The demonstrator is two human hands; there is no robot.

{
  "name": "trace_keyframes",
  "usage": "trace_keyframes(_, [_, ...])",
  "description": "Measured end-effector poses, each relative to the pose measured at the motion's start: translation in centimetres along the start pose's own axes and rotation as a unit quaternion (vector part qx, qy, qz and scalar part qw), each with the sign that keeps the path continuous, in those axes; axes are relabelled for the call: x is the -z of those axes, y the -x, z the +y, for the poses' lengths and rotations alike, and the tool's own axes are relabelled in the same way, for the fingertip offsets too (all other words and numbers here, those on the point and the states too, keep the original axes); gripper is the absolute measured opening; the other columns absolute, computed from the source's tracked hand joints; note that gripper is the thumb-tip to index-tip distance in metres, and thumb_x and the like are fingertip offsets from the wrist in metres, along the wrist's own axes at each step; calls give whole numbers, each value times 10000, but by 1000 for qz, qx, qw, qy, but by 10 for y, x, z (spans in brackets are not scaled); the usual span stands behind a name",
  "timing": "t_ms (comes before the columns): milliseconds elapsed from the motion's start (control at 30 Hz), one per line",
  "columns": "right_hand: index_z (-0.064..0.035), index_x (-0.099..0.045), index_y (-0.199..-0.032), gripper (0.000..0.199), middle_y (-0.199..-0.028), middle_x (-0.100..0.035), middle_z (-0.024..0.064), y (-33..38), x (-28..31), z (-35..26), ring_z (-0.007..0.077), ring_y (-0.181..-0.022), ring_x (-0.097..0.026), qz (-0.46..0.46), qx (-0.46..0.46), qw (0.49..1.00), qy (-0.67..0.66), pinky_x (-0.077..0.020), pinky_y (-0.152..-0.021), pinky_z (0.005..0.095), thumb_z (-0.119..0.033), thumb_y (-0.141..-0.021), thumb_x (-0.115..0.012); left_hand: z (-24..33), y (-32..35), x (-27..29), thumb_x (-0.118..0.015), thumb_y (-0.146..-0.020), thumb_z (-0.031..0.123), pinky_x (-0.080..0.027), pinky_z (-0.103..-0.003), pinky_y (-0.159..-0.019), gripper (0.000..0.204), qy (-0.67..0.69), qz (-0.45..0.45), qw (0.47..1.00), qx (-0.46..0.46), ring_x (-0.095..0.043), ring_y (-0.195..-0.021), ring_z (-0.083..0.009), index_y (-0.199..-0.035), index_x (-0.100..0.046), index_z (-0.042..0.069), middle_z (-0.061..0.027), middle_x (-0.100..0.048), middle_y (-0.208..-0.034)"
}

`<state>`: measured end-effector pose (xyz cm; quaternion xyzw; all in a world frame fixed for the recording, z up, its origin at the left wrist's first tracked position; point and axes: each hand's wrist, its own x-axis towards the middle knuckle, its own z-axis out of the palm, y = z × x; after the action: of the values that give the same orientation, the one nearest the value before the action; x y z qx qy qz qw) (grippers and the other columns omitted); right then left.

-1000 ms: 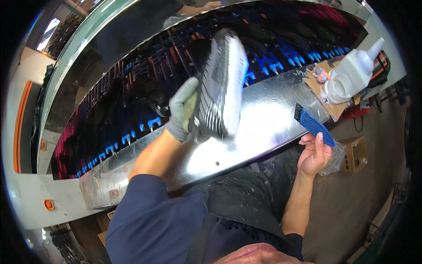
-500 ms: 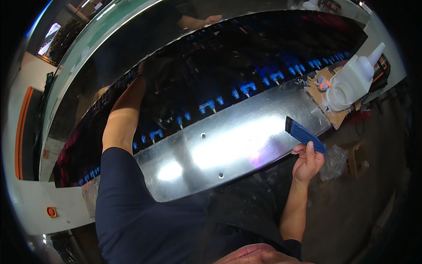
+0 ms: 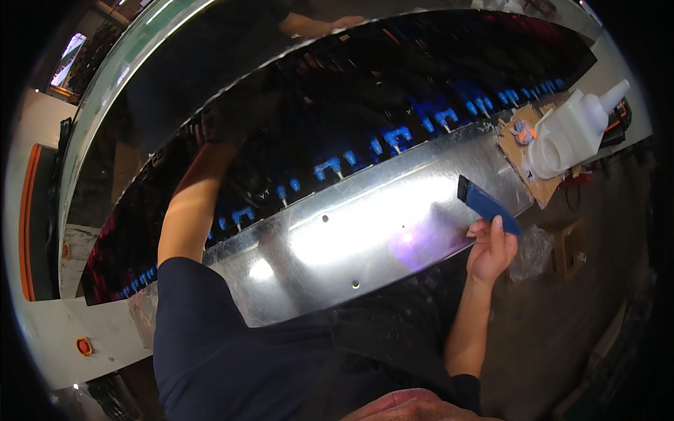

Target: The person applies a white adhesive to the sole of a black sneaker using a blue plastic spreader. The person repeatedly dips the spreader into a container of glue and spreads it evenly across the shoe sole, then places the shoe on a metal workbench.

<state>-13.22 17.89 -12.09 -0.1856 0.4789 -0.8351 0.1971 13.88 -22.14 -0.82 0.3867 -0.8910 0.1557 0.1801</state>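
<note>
Right hand (image 3: 492, 251) half-curled around blue brush (image 3: 486, 203)

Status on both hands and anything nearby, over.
Right hand: holding blue-handled brush over metal ledge. Left hand: lost in shadow, forearm inside dark opening. White squeeze bottle: on cardboard, ledge's right end.

Glare is burning white across the middle of the metal counter (image 3: 316, 281), violet tint spreading near its front edge. Machine cavity (image 3: 316, 105) is sinking to near-black, the left forearm (image 3: 188, 217) fading into it; blue fittings (image 3: 328, 168) are glowing, red light showing at both ends. Floor (image 3: 547, 330) is lying dim. Blue brush (image 3: 489, 205) is blurring slightly. Fisheye is bending edges, black closing in around the rim.
</note>
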Motion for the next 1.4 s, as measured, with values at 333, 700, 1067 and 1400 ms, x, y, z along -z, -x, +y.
trace_keyframes(333, [36, -655, -1104, 260, -928, -736, 157, -6, 22, -17, 164, -719, -675, 128, -87, 985, -72, -530, -636, 272, -217, -1044, -659, 282, 107, 175, -664, -797, 259, -452, -343, -601, 238, 577, 61, 692, -429, -593, -730, -244, -838, -678, 25, -100, -620, -782])
trace_keyframes(700, [8, -679, -1048, 237, -889, -751, 144, 3, 49, -27, 164, -669, -695, 154, -54, 982, -98, -545, -583, 283, -228, -1022, -677, 299, 139, 202, -722, -764, 187, -558, -332, -664, 264, 647, -91, 617, -439, -673, -847, -260, -927, -693, -18, -149, -667, -973])
trace_keyframes(1067, [57, -628, -1298, 334, -1056, -743, 147, -5, 34, -30, 215, -851, -757, 98, 23, 995, -28, -620, -676, 286, -63, -992, -685, 286, 118, 95, -831, -802, 161, -573, -321, -630, 271, 638, -80, 656, -396, -705, -767, -245, -1045, -745, 75, -109, -719, -972])
trace_keyframes(1400, [100, -666, -1275, 345, -1294, -657, 200, -20, 1, -15, 268, -1050, -731, -5, 177, 971, 163, -635, -812, 318, 98, -932, -689, 301, 161, 16, -819, -899, 258, -560, -307, -644, 340, 681, -305, 629, -218, -710, -699, -168, -1137, -732, 31, -109, -749, -911])
